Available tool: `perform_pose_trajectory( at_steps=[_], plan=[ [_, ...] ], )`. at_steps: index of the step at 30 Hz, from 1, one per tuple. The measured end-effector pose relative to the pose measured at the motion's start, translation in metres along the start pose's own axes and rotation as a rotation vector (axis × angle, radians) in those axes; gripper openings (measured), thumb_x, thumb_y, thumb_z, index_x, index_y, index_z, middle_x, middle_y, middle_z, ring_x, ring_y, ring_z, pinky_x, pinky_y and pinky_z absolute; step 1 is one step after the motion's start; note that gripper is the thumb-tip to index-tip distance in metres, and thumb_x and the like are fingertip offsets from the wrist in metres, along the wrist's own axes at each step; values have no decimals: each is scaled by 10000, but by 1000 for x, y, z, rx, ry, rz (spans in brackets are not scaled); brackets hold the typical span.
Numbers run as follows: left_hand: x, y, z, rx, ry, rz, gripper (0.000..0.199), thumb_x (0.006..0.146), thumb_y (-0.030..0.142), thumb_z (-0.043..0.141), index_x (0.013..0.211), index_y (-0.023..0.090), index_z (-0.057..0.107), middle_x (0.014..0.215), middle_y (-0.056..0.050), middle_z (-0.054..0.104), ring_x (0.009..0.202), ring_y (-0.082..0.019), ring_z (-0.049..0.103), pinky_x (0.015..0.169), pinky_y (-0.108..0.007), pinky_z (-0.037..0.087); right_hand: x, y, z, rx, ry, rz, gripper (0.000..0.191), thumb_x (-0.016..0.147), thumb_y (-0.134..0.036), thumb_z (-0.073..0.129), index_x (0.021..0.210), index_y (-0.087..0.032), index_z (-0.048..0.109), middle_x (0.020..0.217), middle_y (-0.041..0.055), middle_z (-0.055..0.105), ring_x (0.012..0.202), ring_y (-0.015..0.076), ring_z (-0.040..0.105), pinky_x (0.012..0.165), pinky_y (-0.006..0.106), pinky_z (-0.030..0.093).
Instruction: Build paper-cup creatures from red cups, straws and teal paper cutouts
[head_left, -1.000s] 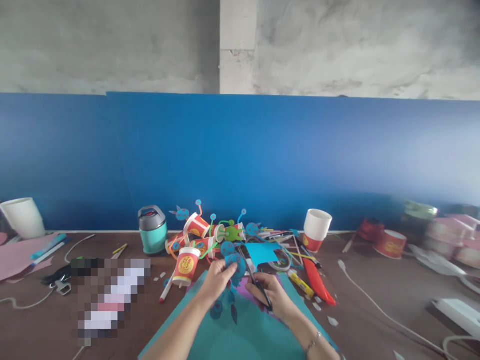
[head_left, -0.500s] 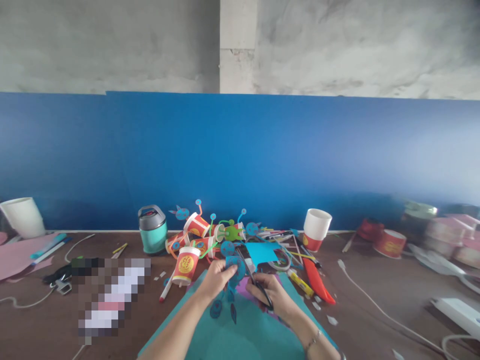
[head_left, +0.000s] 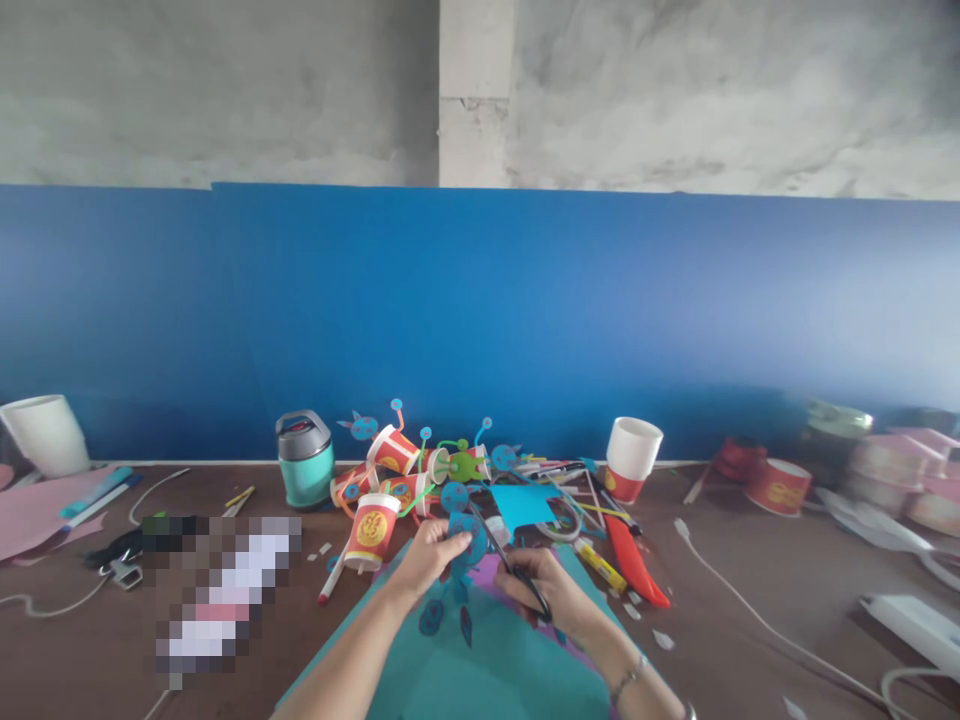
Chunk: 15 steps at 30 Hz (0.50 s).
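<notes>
Between its thumb and fingers my left hand [head_left: 431,562] pinches a round blue paper cutout [head_left: 468,537] with dark drawn lines. My right hand [head_left: 544,585] is closed around dark-handled scissors [head_left: 517,572], whose blades point up and left beside the cutout's right edge. Whether the blades touch the paper I cannot tell. Beneath both hands lies a teal paper sheet [head_left: 480,675], with a piece of purple paper [head_left: 486,572] on it. A small round blue cutout [head_left: 431,617] and a narrow leaf-shaped one [head_left: 466,627] rest on the teal sheet.
Behind my hands is a pile of red paper cups [head_left: 373,530] with straw limbs. A bright blue paper piece [head_left: 525,508] lies right of it. Around stand a teal flask [head_left: 306,462] and stacked cups [head_left: 634,458]; a glue stick [head_left: 600,566] and red pouch [head_left: 636,565] lie to the right.
The round cutout in my left hand has turned and shifted slightly left. The scissors have shifted a little, and my right hand has moved slightly right.
</notes>
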<state>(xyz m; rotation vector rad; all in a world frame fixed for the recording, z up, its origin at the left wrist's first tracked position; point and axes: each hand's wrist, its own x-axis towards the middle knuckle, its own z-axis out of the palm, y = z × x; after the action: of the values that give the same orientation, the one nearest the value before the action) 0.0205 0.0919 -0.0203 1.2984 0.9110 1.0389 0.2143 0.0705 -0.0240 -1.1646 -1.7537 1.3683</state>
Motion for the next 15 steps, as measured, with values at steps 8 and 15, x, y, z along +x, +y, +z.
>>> perform_pose_trajectory(
  at_steps=[8, 15],
  plan=[
    [-3, 2, -1, -64, -6, -30, 363, 642, 478, 722, 602, 127, 642, 532, 0, 575, 468, -89, 436, 486, -213, 318, -1, 2, -1, 23, -25, -5, 349, 718, -489, 644, 620, -176, 527, 389, -85, 448, 311, 46, 357, 345, 172, 262],
    [-4, 0, -8, -71, -42, -78, 324, 643, 439, 724, 641, 120, 668, 527, 7, 575, 433, -72, 414, 457, -201, 296, 3, 15, -10, -24, -89, -3, 304, 724, -435, 667, 638, -169, 550, 374, -87, 466, 292, 53, 397, 323, 157, 294]
  ],
)
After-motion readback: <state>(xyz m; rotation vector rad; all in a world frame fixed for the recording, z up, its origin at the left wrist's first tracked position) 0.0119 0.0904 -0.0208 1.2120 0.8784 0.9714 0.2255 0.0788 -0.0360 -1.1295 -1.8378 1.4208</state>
